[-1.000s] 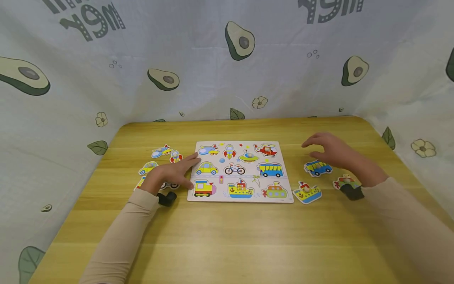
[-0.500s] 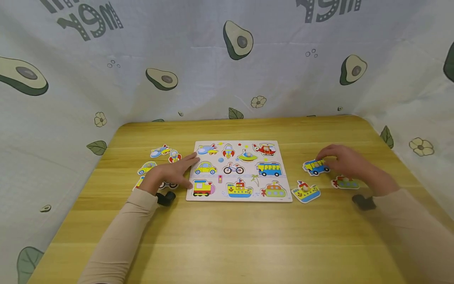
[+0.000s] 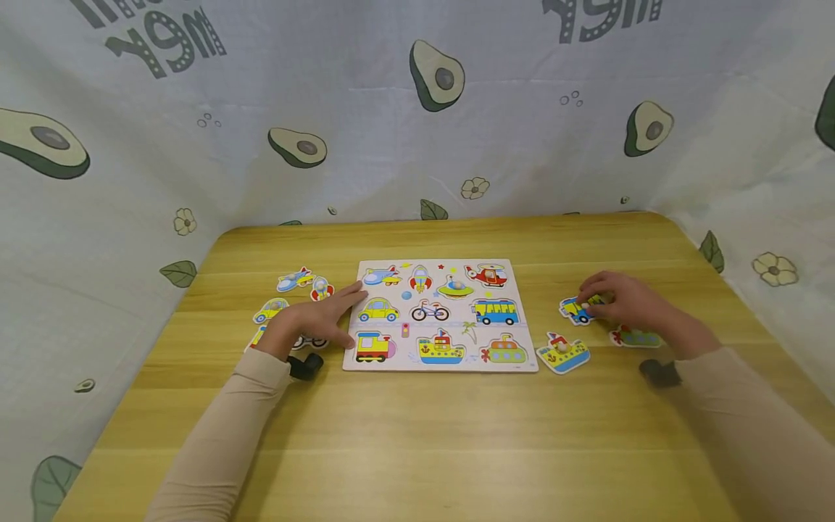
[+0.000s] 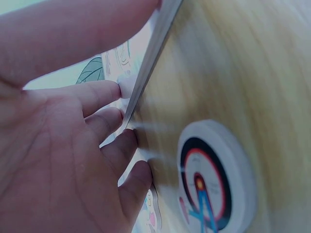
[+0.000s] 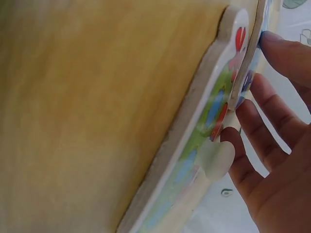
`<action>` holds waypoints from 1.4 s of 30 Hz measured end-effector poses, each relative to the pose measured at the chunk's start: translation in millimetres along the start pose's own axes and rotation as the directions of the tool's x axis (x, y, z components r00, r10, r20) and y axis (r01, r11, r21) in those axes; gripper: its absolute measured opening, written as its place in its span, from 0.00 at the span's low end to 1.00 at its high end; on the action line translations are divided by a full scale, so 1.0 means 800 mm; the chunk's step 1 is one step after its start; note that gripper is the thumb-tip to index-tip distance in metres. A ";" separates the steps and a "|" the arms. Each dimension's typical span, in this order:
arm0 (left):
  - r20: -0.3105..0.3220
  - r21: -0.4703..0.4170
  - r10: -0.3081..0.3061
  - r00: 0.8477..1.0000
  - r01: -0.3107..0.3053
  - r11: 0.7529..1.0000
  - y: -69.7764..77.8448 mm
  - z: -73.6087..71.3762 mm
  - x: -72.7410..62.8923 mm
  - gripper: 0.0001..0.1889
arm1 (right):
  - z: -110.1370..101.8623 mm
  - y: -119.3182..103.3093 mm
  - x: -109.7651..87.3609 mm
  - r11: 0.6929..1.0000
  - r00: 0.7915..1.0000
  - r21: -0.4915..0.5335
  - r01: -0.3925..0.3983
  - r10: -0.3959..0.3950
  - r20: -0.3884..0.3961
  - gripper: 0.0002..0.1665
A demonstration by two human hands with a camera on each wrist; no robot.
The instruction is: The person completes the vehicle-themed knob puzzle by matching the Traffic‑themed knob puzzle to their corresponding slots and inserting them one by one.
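Observation:
A vehicle puzzle board (image 3: 417,362) lies mid-table. Its left edge is touched by the thumb and fingertips of my left hand (image 3: 318,319), whose fingers are spread and fairly straight. To the right of the board, my right hand (image 3: 622,299) pinches the blue and yellow bus piece (image 3: 571,312), partly covering it. In the right wrist view the thumb (image 5: 279,46) is against that piece. A ship piece (image 3: 564,354) lies near the board's right edge. Below my right hand is a green submarine piece (image 3: 633,338) with a knob (image 5: 219,160).
Left of the board are plane (image 3: 296,280), rocket (image 3: 322,288) and car (image 3: 269,309) pieces. A bicycle piece (image 4: 218,179) and a train piece (image 3: 256,336) are partly hidden by my left arm. A patterned cloth (image 3: 365,94) hangs behind the table (image 3: 417,449).
My right hand has come down onto the bus piece, and its fingers have closed on it. The bus piece has shifted slightly. The left hand stays at the board's edge.

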State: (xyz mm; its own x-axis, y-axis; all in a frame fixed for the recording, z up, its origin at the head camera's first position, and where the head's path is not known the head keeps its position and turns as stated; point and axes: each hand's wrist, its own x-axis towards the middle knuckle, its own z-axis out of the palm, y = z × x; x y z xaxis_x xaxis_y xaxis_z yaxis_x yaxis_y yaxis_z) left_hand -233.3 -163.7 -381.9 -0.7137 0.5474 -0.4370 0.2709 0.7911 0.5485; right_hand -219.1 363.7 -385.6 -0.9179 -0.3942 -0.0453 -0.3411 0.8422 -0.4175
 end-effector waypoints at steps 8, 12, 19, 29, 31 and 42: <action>-0.006 -0.004 -0.002 1.000 0.002 1.000 0.002 0.001 -0.003 0.52 | 0.000 -0.002 0.001 1.000 1.000 -0.029 0.005 -0.005 -0.002 0.09; -0.006 -0.009 0.000 1.000 0.000 1.000 0.002 0.000 -0.003 0.52 | 0.000 -0.001 0.002 0.999 1.000 -0.031 0.010 -0.010 -0.009 0.08; -0.001 -0.005 -0.002 1.000 0.002 1.000 0.002 0.001 -0.002 0.52 | -0.001 -0.001 0.002 0.999 1.000 -0.047 0.002 -0.002 0.002 0.08; -0.003 -0.015 0.001 1.000 -0.001 1.000 0.005 0.001 -0.002 0.52 | -0.006 -0.004 0.005 0.999 1.000 -0.032 -0.011 0.011 -0.002 0.09; -0.004 -0.014 0.001 1.000 -0.001 1.000 0.004 0.001 -0.002 0.52 | -0.007 -0.005 0.006 1.000 1.000 -0.030 -0.009 0.008 -0.011 0.09; 0.002 -0.002 0.005 1.000 -0.005 1.000 0.004 -0.001 -0.002 0.52 | -0.015 -0.012 0.011 0.999 0.999 -0.044 -0.024 0.022 -0.035 0.11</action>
State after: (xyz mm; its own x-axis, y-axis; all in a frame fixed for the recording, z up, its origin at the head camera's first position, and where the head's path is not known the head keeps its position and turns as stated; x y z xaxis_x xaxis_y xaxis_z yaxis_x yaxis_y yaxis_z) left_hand -231.6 -162.4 -379.1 -0.7112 0.5519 -0.4355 0.2734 0.7878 0.5519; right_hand -226.5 357.0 -370.9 -0.9318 -0.3622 -0.0229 -0.3277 0.8668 -0.3759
